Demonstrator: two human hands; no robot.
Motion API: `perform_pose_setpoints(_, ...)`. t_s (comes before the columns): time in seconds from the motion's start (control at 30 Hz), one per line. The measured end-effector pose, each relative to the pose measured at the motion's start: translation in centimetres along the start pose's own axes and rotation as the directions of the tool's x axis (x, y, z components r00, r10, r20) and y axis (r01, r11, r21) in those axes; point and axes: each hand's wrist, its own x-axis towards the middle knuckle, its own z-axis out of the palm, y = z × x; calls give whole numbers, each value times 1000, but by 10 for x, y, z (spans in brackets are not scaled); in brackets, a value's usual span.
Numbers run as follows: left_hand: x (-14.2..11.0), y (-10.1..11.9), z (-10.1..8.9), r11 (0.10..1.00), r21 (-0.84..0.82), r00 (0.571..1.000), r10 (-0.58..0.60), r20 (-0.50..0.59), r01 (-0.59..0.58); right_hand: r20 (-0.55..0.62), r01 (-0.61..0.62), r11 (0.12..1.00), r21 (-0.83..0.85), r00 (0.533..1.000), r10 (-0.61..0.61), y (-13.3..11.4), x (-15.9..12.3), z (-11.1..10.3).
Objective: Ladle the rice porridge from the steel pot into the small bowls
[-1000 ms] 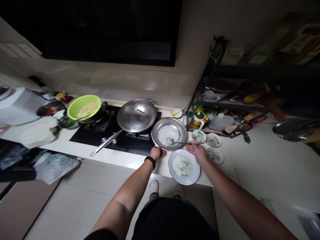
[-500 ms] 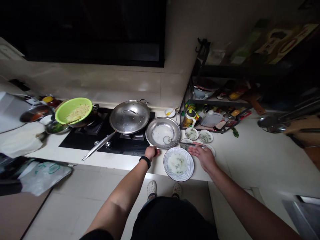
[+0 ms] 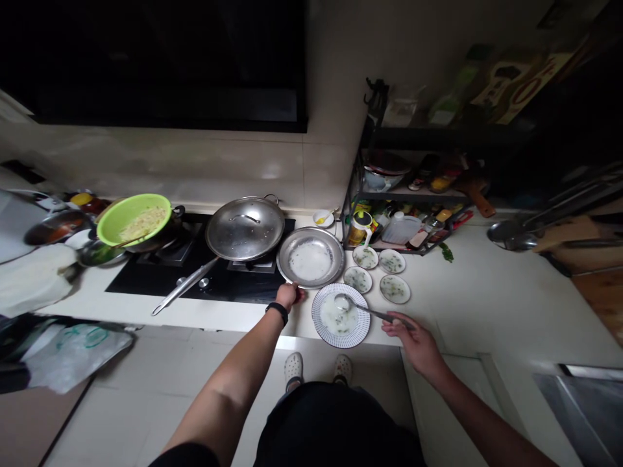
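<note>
My left hand (image 3: 290, 296) is closed on the near rim of a wide metal bowl (image 3: 337, 250), which holds a little whitish liquid. My right hand (image 3: 413, 340) grips the handle of a metal ladle (image 3: 363, 308). The ladle's head is over the striped plate (image 3: 318, 324), near its upper side; whether it touches the liquid I cannot tell. Pale liquid with green bits fills the plate. Several small dishes with similar contents stand just behind it, among them a front right dish (image 3: 395, 289) and a front left dish (image 3: 357, 280).
Left of the bowl, a lidded wok (image 3: 246, 228) sits on the black stove (image 3: 146, 275), its long handle reaching over the front edge. A green colander (image 3: 109, 227) of pale shreds stands farther left. Behind the dishes is a spice rack (image 3: 389, 194); ladles (image 3: 511, 237) lie at right.
My right hand has brought the ladle out of the metal bowl, toward me and over the striped plate. My left hand keeps its place on the bowl's rim. The view has shifted slightly.
</note>
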Motion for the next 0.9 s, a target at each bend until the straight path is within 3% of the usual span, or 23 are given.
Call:
perform_pose_setpoints(0.07, 0, 1, 1, 1000, -2, 1000, -3, -6, 3, 120, 203, 957, -208, 976, -181, 1, -8, -2)
perform_pose_setpoints(0.1, -1, 1, 1, 1000, -4, 1000, -4, -8, 4, 197, 334, 894, -298, 938, -284, 0, -11, -4)
perform_pose_setpoints(0.2, -1, 1, 2, 1000, -14, 1000, -3, -11, 3, 405, 673, 593, -442, 739, -538, -5, -19, -10)
perform_pose_setpoints(0.27, -1, 1, 2, 1000, -21, 1000, -1, -15, 1, 488, 775, 424, -469, 628, -606, -7, -22, -13)
perform_pose_setpoints(0.37, -2, 1, 3, 1000, -26, 1000, 0, -19, 0, 551, 823, 328, -464, 558, -620, -6, -24, -15)
perform_pose_setpoints(0.43, -1, 1, 3, 1000, -27, 1000, 1, -19, -2, 540, 812, 370, -451, 578, -612, -5, -24, -15)
perform_pose_setpoints(0.47, -1, 0, 3, 1000, -27, 1000, 3, -17, -3, 509, 787, 423, -448, 614, -604, -6, -23, -15)
perform_pose_setpoints(0.53, 0, -1, 2, 1000, -28, 1000, 7, -11, -8, 383, 672, 590, -447, 740, -553, -8, -19, -12)
perform_pose_setpoints(0.6, 0, -3, 2, 999, -30, 1000, 13, -4, -13, 191, 472, 787, -397, 881, -433, -14, -8, -5)
perform_pose_setpoints(0.67, 1, -4, 2, 999, -31, 1000, 16, -1, -16, 15, 271, 925, -268, 961, -277, -22, 13, 6)
perform_pose_setpoints(0.77, 0, -3, 3, 999, -28, 1000, 15, -1, -15, -94, 163, 984, -76, 981, -170, -29, 63, 32)
perform_pose_setpoints(0.9, 1, -2, 4, 1000, -23, 1000, -1, 2, 1, -93, 131, 991, -3, 987, -131, -30, 144, 73)
